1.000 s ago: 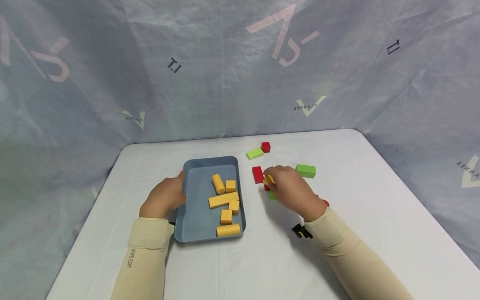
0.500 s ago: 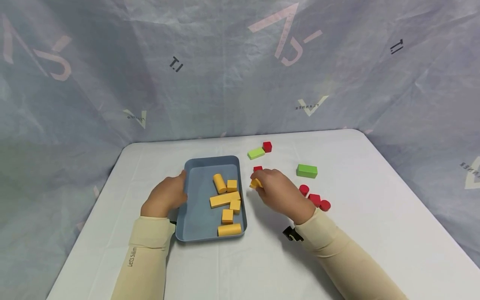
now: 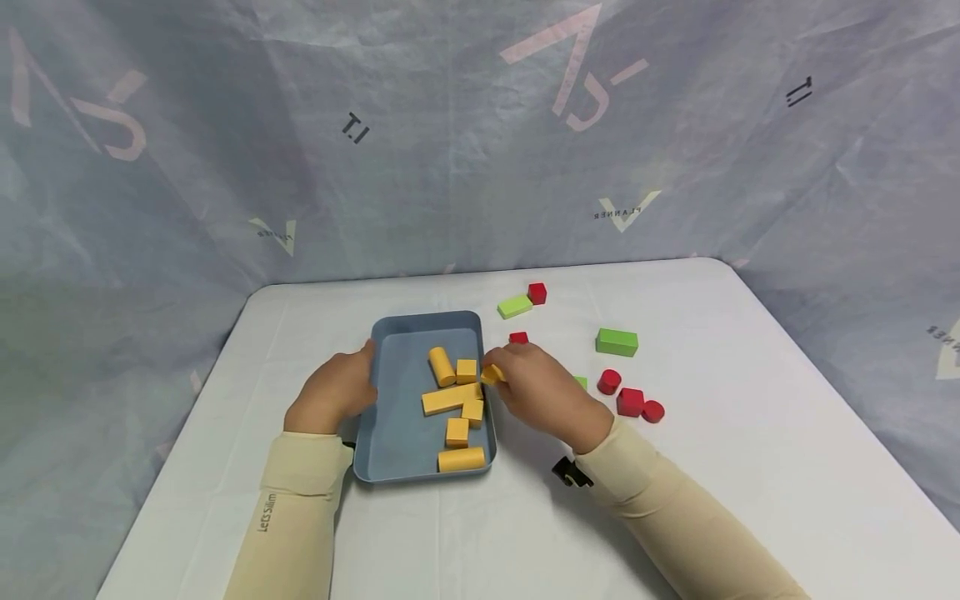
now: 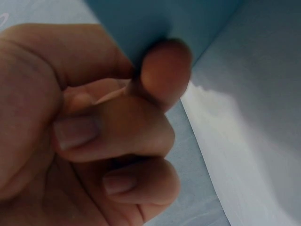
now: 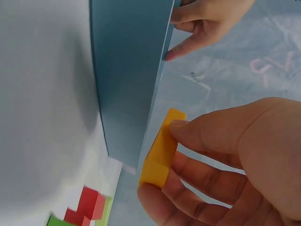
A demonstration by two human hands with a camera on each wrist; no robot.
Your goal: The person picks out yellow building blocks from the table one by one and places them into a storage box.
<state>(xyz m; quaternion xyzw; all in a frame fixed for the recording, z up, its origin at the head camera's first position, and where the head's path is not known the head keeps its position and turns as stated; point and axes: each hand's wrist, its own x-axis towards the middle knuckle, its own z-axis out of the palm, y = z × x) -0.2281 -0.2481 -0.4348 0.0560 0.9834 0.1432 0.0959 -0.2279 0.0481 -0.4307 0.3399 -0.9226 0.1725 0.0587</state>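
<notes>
My left hand grips the left rim of the grey-blue tray; close up in the left wrist view, curled fingers pinch the tray's wall. Inside the tray lie several yellow blocks: cylinders, cubes and a long flat one. My right hand holds another yellow block between thumb and fingers, at the tray's right rim. That block is slim with angled faces, and the fingers partly cover it, so its full shape is unclear.
On the white table, right of the tray, are a light green block, a red cube, a green block, red cylinders and a red block. The right hand partly hides a red block and a green one.
My right hand has moved left with the yellow block, from among the red and green blocks to the tray's right rim. The left hand keeps its grip on the tray.
</notes>
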